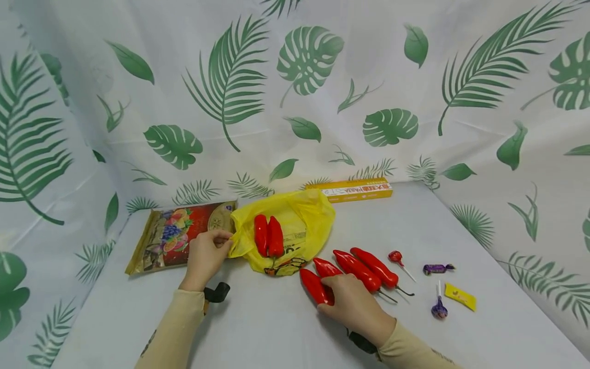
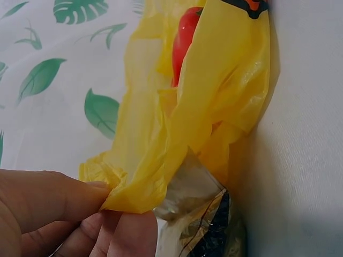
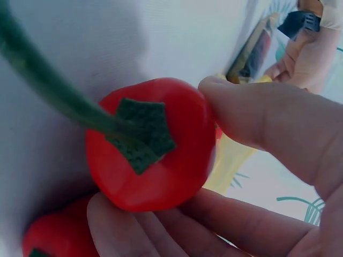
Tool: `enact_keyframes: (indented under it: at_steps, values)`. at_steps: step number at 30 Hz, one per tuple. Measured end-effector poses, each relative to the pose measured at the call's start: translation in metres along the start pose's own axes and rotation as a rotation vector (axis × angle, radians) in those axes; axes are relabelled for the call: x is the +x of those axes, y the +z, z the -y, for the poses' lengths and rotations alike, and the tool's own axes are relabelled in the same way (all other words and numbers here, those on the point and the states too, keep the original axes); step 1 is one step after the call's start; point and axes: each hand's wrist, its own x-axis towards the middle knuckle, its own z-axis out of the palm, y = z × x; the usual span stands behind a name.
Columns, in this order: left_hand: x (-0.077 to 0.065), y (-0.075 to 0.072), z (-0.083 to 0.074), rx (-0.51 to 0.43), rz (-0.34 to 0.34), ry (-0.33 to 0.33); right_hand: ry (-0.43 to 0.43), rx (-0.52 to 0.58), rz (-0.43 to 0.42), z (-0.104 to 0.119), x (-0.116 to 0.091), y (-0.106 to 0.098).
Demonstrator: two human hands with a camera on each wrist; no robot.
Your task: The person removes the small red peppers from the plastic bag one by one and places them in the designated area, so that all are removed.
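My left hand [image 1: 207, 259] pinches the left edge of a yellow plastic bag [image 1: 318, 220] between thumb and fingers. The bag lies with its mouth spread, and two red chili peppers [image 1: 260, 236] rest side by side in it. To the right of the bag, my right hand [image 1: 357, 307] holds another red chili pepper [image 3: 195, 128], thumb on one side and fingers on the other. Its green stem [image 3: 64, 99] points toward the right wrist camera. More red peppers [image 1: 357, 269] lie in a slanted row just right of that hand.
A shiny fruit-printed packet [image 1: 159, 241] lies left of the bag, partly behind my left hand. Behind the bag is a long yellow pasta box [image 1: 359, 190]. On the right lie a red lollipop [image 1: 395, 256], a purple lollipop [image 1: 439, 310], a purple-wrapped candy [image 1: 435, 269] and a yellow sachet [image 1: 461, 297].
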Motion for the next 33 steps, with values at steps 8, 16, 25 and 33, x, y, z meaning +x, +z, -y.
enact_keyframes:
  at_steps: [8,16,25,33]
  values:
    - [0.0,-0.001,0.003,0.004,0.001,-0.001,-0.013,-0.058,-0.018,0.0,-0.001,0.003]
    - [0.001,-0.003,0.005,0.0,-0.001,-0.005,-0.002,0.002,-0.008,0.001,0.01,-0.009]
    - [0.0,-0.005,0.006,0.001,-0.003,0.004,-0.021,0.185,0.013,0.001,0.054,-0.025]
    - [0.001,-0.003,0.005,-0.01,-0.011,0.0,-0.032,0.286,0.072,0.025,0.107,-0.009]
